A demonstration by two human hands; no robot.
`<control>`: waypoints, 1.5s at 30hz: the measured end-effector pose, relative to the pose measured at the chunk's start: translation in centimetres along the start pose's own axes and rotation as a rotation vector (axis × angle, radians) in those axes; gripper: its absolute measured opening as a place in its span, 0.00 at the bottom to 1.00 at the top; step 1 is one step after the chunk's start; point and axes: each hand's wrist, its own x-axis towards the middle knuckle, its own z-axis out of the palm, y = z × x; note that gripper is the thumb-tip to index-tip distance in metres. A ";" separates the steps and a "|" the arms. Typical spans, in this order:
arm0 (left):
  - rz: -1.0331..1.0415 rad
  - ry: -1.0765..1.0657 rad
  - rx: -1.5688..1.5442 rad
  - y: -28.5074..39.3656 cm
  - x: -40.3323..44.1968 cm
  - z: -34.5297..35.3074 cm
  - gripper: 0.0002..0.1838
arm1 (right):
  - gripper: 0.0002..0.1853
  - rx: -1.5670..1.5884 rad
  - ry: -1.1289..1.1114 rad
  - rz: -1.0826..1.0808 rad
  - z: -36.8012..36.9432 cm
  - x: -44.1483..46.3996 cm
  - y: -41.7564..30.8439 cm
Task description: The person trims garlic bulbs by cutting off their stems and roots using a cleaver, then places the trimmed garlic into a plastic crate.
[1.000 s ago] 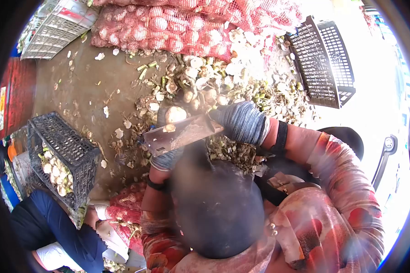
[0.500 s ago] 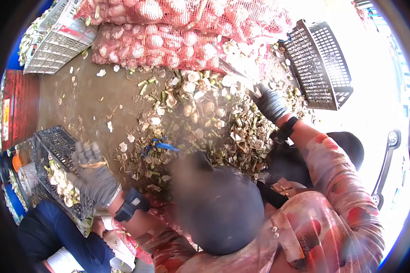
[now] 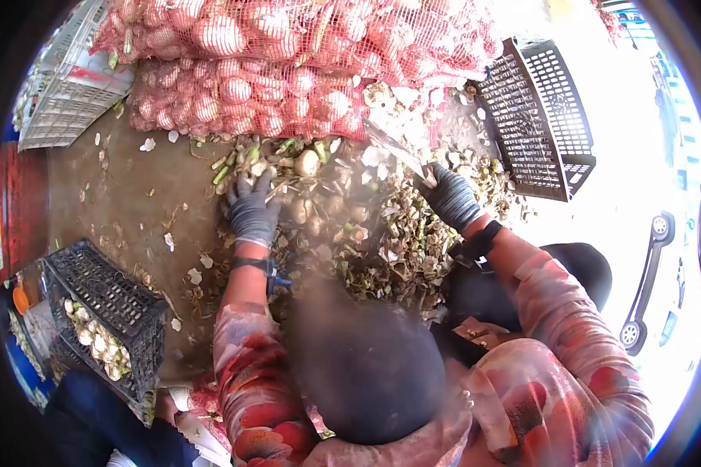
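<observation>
My left hand (image 3: 252,212), in a grey glove, is over the left side of the pile with its fingers apart, at some garlic stalks and a bulb. A pale garlic bulb (image 3: 308,163) lies to the right of its fingertips. My right hand (image 3: 450,196), gloved too, is closed around the handle of a knife (image 3: 395,148). The blade points up and to the left, toward the mesh sacks. Below it spreads a heap of garlic trimmings and stalks (image 3: 413,233). More bulbs (image 3: 319,210) between my hands look blurred.
Red mesh sacks of garlic (image 3: 241,97) are stacked at the back. A black crate (image 3: 526,124) stands at the right, a white crate (image 3: 74,101) at the far left. Another black crate (image 3: 105,288) at lower left holds peeled-looking garlic (image 3: 97,340), near another person's dark-clothed leg (image 3: 109,420).
My left hand has moved from beside the lower-left crate, up and right to the pile. My right hand keeps the knife in about the same place. The view has shifted slightly.
</observation>
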 end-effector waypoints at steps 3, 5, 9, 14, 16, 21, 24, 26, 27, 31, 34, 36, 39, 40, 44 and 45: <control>0.028 -0.041 -0.058 -4.5 -5.7 -0.3 0.35 | 0.21 0.066 0.059 -0.021 1.2 0.4 0.6; 0.046 -0.081 -0.097 -6.1 -8.3 -0.4 0.32 | 0.18 0.063 0.017 -0.046 1.9 0.3 0.6; -0.183 0.193 -0.717 -9.5 -9.7 -1.1 0.17 | 0.16 0.016 -0.091 -0.056 1.6 0.3 -1.0; -0.542 0.213 -0.302 -8.9 -4.1 -2.3 0.28 | 0.15 0.022 -0.084 -0.131 1.4 0.4 -2.0; -0.586 -0.010 -0.205 -7.3 -0.6 -1.1 0.32 | 0.14 0.004 -0.121 -0.101 1.8 0.5 -2.5; -0.602 -0.059 -0.193 -4.5 0.3 0.5 0.33 | 0.16 -0.099 -0.212 -0.184 1.2 0.2 -5.8; -0.344 0.197 -1.119 -3.9 -1.8 1.0 0.26 | 0.19 -0.025 -0.278 -0.200 1.0 -0.1 -7.7; -0.245 0.212 -1.259 -1.5 -3.6 -1.1 0.24 | 0.19 0.016 -0.222 -0.332 0.3 -0.2 -9.9; -0.197 0.176 -1.436 -0.9 -4.8 -1.7 0.25 | 0.18 -0.014 -0.255 -0.380 0.3 0.0 -10.7; -0.069 0.066 -1.459 0.8 -9.1 -3.8 0.27 | 0.12 -0.135 -0.308 -0.566 0.0 0.1 -13.7; 0.030 0.082 -1.152 1.2 -10.1 -5.4 0.29 | 0.13 -0.151 -0.293 -0.652 -0.7 -0.7 -14.4; 0.059 0.075 -1.113 1.7 -10.4 -6.3 0.30 | 0.13 -0.165 -0.281 -0.693 -1.0 -1.1 -14.8; 0.007 -0.031 -1.223 1.2 -11.3 -6.4 0.34 | 0.13 -0.153 -0.256 -0.709 -0.6 -2.0 -14.8; -0.029 -0.073 -1.248 0.7 -11.5 -5.8 0.36 | 0.12 -0.150 -0.256 -0.704 -0.5 -2.2 -14.8; 0.040 -0.036 -1.117 -1.6 -12.8 -1.5 0.35 | 0.12 -0.037 -0.207 -0.760 0.1 -2.9 -15.0; 0.062 -0.029 -1.076 -1.5 -13.0 -1.5 0.35 | 0.12 -0.039 -0.209 -0.760 0.3 -3.0 -15.3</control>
